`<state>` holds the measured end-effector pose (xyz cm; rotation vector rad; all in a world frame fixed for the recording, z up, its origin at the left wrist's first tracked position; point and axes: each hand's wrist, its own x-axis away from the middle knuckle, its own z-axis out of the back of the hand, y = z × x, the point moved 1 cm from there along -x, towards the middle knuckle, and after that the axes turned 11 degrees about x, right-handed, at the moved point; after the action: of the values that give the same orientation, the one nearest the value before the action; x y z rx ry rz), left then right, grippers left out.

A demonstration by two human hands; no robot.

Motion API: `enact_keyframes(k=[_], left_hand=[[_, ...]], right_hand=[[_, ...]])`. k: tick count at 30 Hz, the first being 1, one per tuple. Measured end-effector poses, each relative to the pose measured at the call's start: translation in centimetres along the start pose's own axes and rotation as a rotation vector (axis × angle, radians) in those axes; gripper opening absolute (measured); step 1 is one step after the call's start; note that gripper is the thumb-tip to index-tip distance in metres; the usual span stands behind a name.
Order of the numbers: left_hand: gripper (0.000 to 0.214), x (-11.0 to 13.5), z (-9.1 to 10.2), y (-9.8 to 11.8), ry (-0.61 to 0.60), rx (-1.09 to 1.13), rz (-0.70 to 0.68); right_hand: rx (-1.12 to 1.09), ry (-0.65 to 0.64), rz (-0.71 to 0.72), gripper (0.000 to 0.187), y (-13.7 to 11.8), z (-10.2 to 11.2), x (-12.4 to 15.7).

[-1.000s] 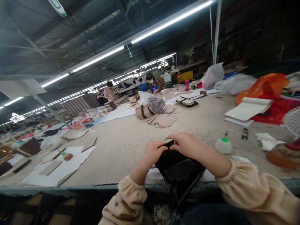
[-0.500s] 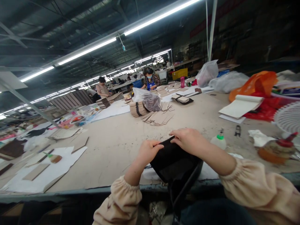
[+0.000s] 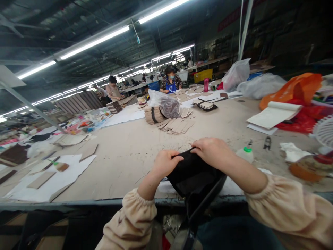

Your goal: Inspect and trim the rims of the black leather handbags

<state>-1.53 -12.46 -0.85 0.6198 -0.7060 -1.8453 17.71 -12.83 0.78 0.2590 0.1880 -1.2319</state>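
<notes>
A black fabric piece (image 3: 194, 175) hangs over the near edge of the long work table (image 3: 135, 152). My left hand (image 3: 163, 163) is closed on its upper left edge. My right hand (image 3: 212, 152) grips the top edge to the right, fingers curled over it. Both wrists wear cream sleeves with elastic cuffs. A white glue bottle with a green cap (image 3: 245, 152) stands just right of my right hand.
Stacked cardboard pieces (image 3: 173, 125) and a plastic bag (image 3: 163, 104) lie mid-table. White sheets with a brush (image 3: 58, 166) are at left. An open notebook (image 3: 273, 116), orange bag (image 3: 291, 90), a clip (image 3: 267, 142) and a rag (image 3: 293, 152) are at right. Other people work at the far end.
My hands stay gripped on the black fabric and shift slightly along its top edge. The view has tilted a little.
</notes>
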Motion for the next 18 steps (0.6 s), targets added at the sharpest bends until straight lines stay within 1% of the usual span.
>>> enact_keyframes(k=[10,13,16,18], left_hand=[[0.027,-0.5,0.2,0.1,-0.030,-0.064,0.013],[0.028,-0.5,0.4,0.6,-0.071,-0.113,-0.030],[0.034,-0.8,0.5,1.5,-0.103,-0.188,-0.087],[0.037,-1.0,0.4,2.1,-0.113,-0.251,-0.088]], right_hand=[[0.016,-0.016,-0.020,0.025,0.0,0.1,0.1],[0.019,-0.034,-0.023,0.026,-0.1,0.1,0.0],[0.028,-0.040,-0.019,0.026,-0.1,0.1,-0.1],[0.033,-0.041,-0.028,0.026,-0.1,0.2,-0.2]])
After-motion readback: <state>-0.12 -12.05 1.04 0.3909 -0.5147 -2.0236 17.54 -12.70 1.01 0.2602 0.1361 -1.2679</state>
